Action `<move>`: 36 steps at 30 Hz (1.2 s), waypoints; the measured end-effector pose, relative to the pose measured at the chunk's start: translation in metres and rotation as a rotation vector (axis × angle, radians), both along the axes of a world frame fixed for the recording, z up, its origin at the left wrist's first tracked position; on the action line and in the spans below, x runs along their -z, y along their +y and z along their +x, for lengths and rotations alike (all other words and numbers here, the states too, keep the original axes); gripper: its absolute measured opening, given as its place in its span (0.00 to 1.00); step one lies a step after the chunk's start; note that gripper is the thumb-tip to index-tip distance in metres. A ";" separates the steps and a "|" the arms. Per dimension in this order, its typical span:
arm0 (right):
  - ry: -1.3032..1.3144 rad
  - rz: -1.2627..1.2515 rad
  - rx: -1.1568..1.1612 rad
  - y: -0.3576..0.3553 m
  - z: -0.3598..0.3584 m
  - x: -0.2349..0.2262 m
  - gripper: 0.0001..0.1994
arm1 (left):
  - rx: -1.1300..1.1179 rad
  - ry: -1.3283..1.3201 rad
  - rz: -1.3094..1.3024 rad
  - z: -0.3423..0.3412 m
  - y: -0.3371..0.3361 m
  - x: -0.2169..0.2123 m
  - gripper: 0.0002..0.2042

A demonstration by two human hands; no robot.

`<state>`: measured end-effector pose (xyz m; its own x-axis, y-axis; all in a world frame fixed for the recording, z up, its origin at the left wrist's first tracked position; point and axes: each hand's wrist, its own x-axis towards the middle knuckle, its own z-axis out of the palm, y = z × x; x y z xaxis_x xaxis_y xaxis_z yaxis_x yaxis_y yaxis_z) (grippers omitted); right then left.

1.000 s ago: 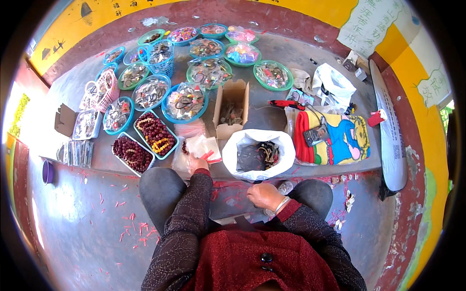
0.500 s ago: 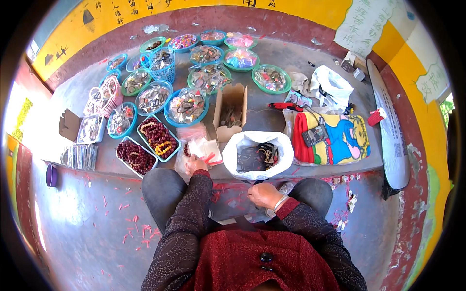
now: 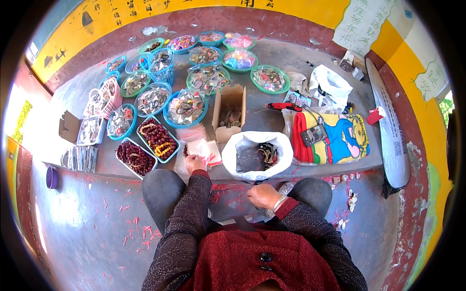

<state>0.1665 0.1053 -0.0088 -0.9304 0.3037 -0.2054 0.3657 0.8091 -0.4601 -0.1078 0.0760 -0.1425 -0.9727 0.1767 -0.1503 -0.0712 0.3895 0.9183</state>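
My left hand (image 3: 195,164) is at the ledge's front edge, fingers curled down over clear plastic packets (image 3: 180,166). Red strips (image 3: 212,157) lie against a pale packet (image 3: 199,147) beside it; what its fingertips grip is too small to tell. Between my knees, my right hand (image 3: 264,196) is closed, with its fingertips pointing left. Whatever it holds is hidden; something dark shows just above it, below the bag. In front stands an open white plastic bag (image 3: 233,167) with dark corded pieces (image 3: 266,156) inside.
Two trays of dark red bead strings (image 3: 158,138) sit left of the packets. An open cardboard box (image 3: 223,132) stands behind the white bag. Several basins of bagged trinkets (image 3: 186,106) fill the back left. To the right lies a colourful folded cloth (image 3: 335,138) with a dark pouch (image 3: 314,135).
My left hand has shifted very slightly, and the red strips beside it sit a little differently. My right hand stays in nearly the same place.
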 end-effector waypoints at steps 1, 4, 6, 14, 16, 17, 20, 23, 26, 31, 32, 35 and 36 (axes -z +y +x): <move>0.001 0.001 -0.007 -0.001 -0.001 0.000 0.10 | -0.005 0.033 0.033 -0.001 -0.001 0.005 0.08; -0.001 0.005 -0.018 -0.001 -0.001 0.001 0.11 | -0.004 0.070 0.041 -0.002 -0.003 0.013 0.06; -0.008 0.006 -0.017 0.000 0.000 0.004 0.11 | 0.010 0.053 -0.002 0.001 -0.001 0.005 0.05; -0.047 0.011 -0.030 -0.002 -0.006 -0.004 0.10 | 0.094 0.490 0.079 -0.010 0.008 0.010 0.03; -0.054 0.012 -0.038 -0.001 -0.006 -0.002 0.09 | 0.120 0.335 0.232 -0.012 0.016 0.007 0.04; -0.061 0.013 -0.042 0.000 -0.006 -0.002 0.09 | 0.168 0.167 0.324 -0.009 0.015 0.003 0.04; -0.016 -0.009 -0.027 -0.001 -0.004 0.004 0.10 | 0.014 -0.318 0.633 -0.008 0.014 0.007 0.06; 0.005 -0.007 -0.018 0.000 -0.001 0.003 0.10 | -0.070 -0.619 0.750 -0.011 0.011 0.012 0.10; -0.019 0.011 -0.021 0.000 0.001 0.009 0.10 | -0.004 -0.829 0.766 -0.018 0.004 0.022 0.07; -0.030 0.015 -0.019 0.001 0.000 0.007 0.10 | 0.270 -0.767 0.697 -0.024 0.003 0.047 0.04; -0.044 0.019 -0.008 0.001 0.000 0.004 0.09 | 0.189 -0.945 0.747 -0.014 0.005 0.017 0.04; -0.062 0.012 -0.019 -0.001 -0.004 -0.005 0.09 | 0.087 -0.811 0.611 -0.003 0.002 -0.019 0.04; -0.067 0.007 -0.020 -0.001 -0.004 -0.006 0.09 | 0.045 -0.777 0.597 -0.002 0.005 -0.019 0.04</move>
<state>0.1626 0.1039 -0.0028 -0.9207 0.2866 -0.2650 0.3788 0.8200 -0.4291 -0.1095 0.0806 -0.1234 -0.6313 0.4659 -0.6200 -0.7356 -0.1064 0.6690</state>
